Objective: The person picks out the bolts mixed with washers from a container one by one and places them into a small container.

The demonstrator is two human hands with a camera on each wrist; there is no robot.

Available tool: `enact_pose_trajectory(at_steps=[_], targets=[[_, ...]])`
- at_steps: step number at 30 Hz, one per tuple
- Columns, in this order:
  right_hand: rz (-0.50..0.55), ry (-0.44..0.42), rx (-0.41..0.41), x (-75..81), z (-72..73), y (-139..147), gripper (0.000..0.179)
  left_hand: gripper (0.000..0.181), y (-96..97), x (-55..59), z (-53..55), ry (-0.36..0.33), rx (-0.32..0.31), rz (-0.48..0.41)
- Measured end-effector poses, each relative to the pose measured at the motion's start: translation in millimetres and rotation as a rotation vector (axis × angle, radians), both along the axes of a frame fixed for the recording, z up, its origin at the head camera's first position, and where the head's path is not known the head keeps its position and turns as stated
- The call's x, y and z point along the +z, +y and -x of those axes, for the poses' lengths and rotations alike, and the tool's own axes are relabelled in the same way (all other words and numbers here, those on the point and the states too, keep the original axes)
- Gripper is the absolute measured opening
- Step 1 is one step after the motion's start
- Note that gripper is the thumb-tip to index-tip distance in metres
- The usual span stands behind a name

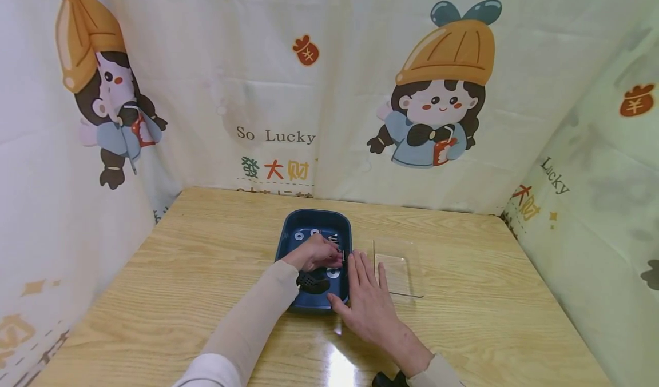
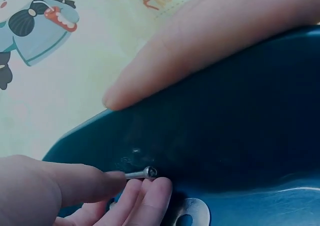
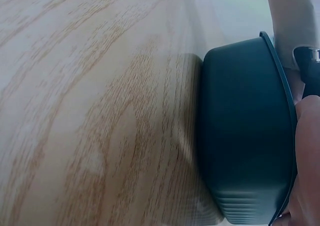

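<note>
Inside the dark blue plastic box, my left hand pinches a small metal bolt between thumb and fingers. The bolt's socket head points out past the fingertips, close to the box's side wall. A flat washer lies on the box floor by those fingers. My right hand rests along the right rim, its fingers straight and the thumb near the front corner. In the right wrist view the outer wall of the box stands beside that hand.
More washers and several small screws lie in the far part of the box. To its right, a transparent tray sits on the wooden table. A printed curtain hangs behind the table and at both sides.
</note>
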State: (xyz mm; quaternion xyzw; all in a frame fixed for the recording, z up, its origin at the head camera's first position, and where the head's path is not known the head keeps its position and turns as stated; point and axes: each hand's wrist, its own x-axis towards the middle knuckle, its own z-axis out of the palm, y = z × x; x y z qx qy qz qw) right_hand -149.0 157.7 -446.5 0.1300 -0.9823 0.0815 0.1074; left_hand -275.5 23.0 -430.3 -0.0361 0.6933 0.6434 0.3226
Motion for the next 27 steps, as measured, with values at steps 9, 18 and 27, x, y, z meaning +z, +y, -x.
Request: enact_pose_trajectory(at_steps=[9,18,27], targets=[[-0.014,-0.002,-0.001,0.8,-0.6,-0.1,0.086,0.027,1.3,0.9,-2.6,0.026,0.007,0.022],[-0.015,0.006,0.003,1.4,0.0,-1.9,0.088,0.021,4.3,-1.4,-3.4,0.060,0.020,0.052],[-0.030,-0.007,-0.005,3.5,-1.5,-0.4,0.090,0.022,6.4,-1.2,-3.1,0.067,0.008,0.031]])
